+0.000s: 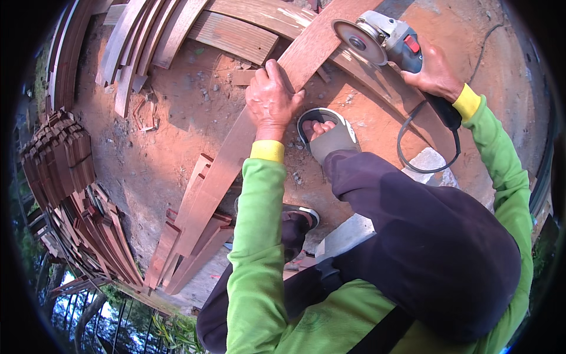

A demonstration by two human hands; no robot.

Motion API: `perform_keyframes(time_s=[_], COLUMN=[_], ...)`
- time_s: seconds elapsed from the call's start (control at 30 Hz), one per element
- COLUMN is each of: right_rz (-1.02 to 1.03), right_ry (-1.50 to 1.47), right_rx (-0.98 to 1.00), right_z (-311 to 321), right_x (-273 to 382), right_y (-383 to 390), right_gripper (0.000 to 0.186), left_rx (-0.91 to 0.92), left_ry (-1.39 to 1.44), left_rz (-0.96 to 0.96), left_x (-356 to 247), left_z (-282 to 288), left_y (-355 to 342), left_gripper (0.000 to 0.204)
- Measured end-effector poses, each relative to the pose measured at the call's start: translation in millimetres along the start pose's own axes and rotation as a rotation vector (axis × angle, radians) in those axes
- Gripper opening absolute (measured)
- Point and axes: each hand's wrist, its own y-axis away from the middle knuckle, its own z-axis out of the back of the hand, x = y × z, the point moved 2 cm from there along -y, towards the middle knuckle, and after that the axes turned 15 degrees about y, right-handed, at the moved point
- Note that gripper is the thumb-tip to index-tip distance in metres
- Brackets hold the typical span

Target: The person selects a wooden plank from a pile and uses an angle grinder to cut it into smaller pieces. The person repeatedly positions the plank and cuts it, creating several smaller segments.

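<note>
In my right hand (436,72) is an angle grinder (404,49) with a grey body, a red switch and a round brown disc (359,43). The fingers wrap round its body. The disc stands at the right edge of a long reddish wooden plank (312,52); whether it touches the wood I cannot tell. My left hand (272,100) is closed on that plank, thumb toward its right edge. From the upper right the plank slants down past my left forearm to the lower left. Farther up it lies across other boards (377,82).
A black cord (399,144) loops from the grinder over the dirt. My sandalled foot (330,131) is close to the plank. Stacked wood strips (59,156) stand at the left, with long boards (138,44) behind. Pale blocks (348,235) are near my legs.
</note>
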Motion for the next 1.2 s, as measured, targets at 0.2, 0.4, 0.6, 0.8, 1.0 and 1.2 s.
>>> perform_keyframes(time_s=[0.2,0.4,0.6,0.8,1.0,1.2], right_rz=[0.004,-0.01,-0.024,-0.006,-0.013,-0.023], right_ry=[0.031,0.049,0.07,0.052,0.062,0.048], right_rx=[0.013,0.048,0.062,0.041,0.062,0.071], right_z=[7,9,8,7,5,9], right_x=[8,10,9,9,5,12], right_y=[0,-1,-1,-3,-3,-4], right_gripper=[0.064,0.064,0.064,0.064,0.064,0.063], left_rx=[-0.005,0.003,0.019,0.01,0.007,0.003], left_ry=[0.0,-0.001,0.002,-0.005,-0.006,-0.007], left_rz=[0.003,0.003,0.027,0.011,0.007,0.004], left_x=[0,0,-3,0,0,1], left_z=[0,1,2,0,0,0], left_y=[0,0,0,0,0,0], left_gripper=[0.081,0.08,0.08,0.081,0.081,0.081])
